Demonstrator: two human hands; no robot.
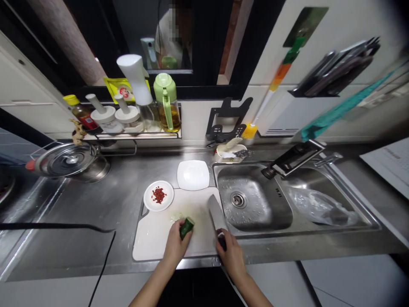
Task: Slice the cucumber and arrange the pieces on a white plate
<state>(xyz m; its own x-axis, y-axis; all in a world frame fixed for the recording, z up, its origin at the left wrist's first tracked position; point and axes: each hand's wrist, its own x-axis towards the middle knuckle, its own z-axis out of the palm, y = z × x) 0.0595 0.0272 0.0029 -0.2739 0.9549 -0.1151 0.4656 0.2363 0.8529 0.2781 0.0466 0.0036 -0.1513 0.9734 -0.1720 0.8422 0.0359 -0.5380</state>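
My left hand (176, 239) is closed around a short piece of cucumber (186, 228), dark green outside with a pale cut end, over the white cutting board (150, 238). My right hand (230, 251) grips the dark handle of a kitchen knife (217, 213). The broad blade lies along the board's right edge, pointing away from me and apart from the cucumber. A wet, greenish smear marks the middle of the board. A round white plate (149, 197) with small red pieces (159, 194) overlaps the board's far left corner. Behind the board sits a white square dish (193, 174).
To the right is a steel sink (258, 213) with a faucet (292, 157) and a clear plastic bag (319, 207) in its second basin. A lidded pot (72, 162) stands at left. Seasoning jars and a green-topped oil bottle (166, 102) line the shelf. A knife holder (297, 111) hangs on the wall.
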